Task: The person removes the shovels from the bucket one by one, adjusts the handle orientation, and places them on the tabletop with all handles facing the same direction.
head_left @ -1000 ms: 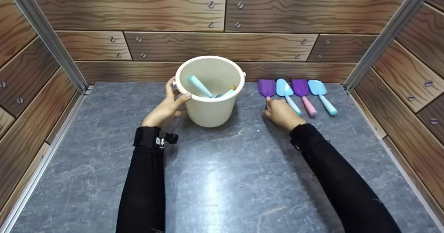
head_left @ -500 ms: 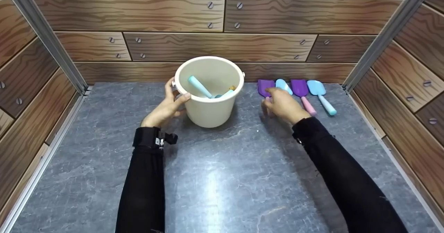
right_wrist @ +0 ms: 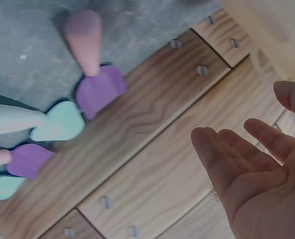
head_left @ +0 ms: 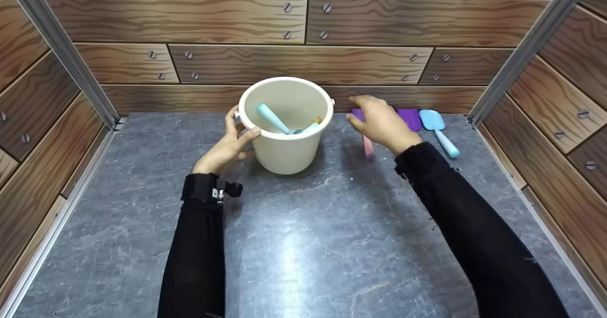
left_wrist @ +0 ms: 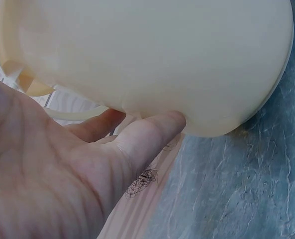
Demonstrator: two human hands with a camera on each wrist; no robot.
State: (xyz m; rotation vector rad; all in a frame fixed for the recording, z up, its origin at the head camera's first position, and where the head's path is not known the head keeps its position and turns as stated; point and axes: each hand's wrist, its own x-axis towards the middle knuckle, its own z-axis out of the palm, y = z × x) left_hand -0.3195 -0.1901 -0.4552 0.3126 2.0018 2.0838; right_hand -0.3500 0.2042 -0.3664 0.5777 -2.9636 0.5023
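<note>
A cream bucket [head_left: 287, 152] stands upright near the back wall. My left hand [head_left: 223, 149] holds its left side, thumb by the rim and fingers against the outer wall [left_wrist: 157, 55]. A turquoise handle [head_left: 272, 119] and a small yellow-orange piece [head_left: 317, 120] show inside. To the bucket's right, my right hand [head_left: 381, 121] hovers with extended fingers and nothing in them. Below it lies a purple toy shovel with a pink handle [head_left: 368, 147]. The hand hides a light blue shovel [right_wrist: 60, 122] in the head view. Farther right are another purple shovel [head_left: 410, 119] and a light blue one [head_left: 438, 126].
The grey marbled tabletop [head_left: 294, 242] reaches back to a wood-print wall [head_left: 237, 19]. Similar side walls and grey metal posts [head_left: 521, 57] enclose it at left and right.
My right hand has come up off the leftmost purple shovel's handle and moved back toward the wall, its fingers straightening. The shovels stay on the table; my left hand and the bucket stay put.
</note>
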